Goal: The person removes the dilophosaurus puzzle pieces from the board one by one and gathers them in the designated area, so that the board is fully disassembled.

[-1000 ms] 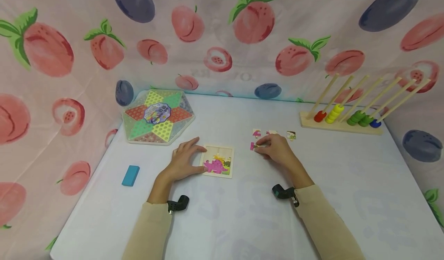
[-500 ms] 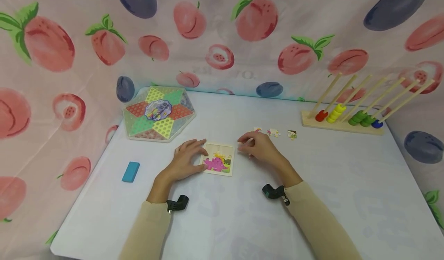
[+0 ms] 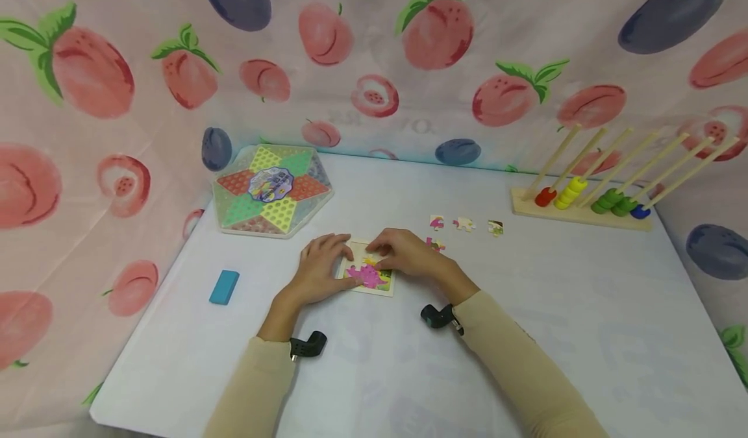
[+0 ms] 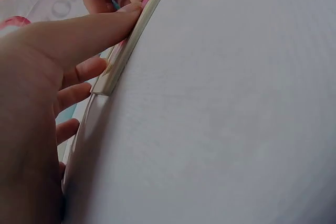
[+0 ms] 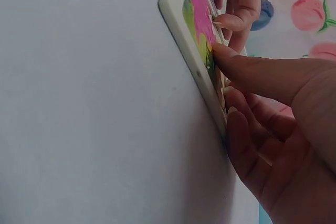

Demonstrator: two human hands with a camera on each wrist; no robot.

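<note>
A small wooden tray puzzle (image 3: 382,293) with a pink dinosaur picture lies on the white table, partly filled with pieces. My left hand (image 3: 320,270) holds its left side, the thumb at the front edge over the pink pieces and the fingers at the left rim. My right hand (image 3: 407,254) reaches over the tray from the right with fingers bent. In the right wrist view its thumb (image 5: 262,74) touches the pieces near the pink and yellow part of the picture (image 5: 202,22); whether a piece is between thumb and fingers I cannot tell. Bare wood shows at the tray's back.
Several loose puzzle pieces lie right of the tray, including a pink-and-green one (image 3: 435,244) and a dark green one (image 3: 495,228). Behind left is a star-patterned board game (image 3: 273,191); a blue block (image 3: 224,287) lies left. A wooden bead counting rack (image 3: 581,214) stands at back right.
My right hand has moved left from the loose pieces onto the tray puzzle, uncovering the pink-and-green piece. My left hand stays at the tray's left side.
</note>
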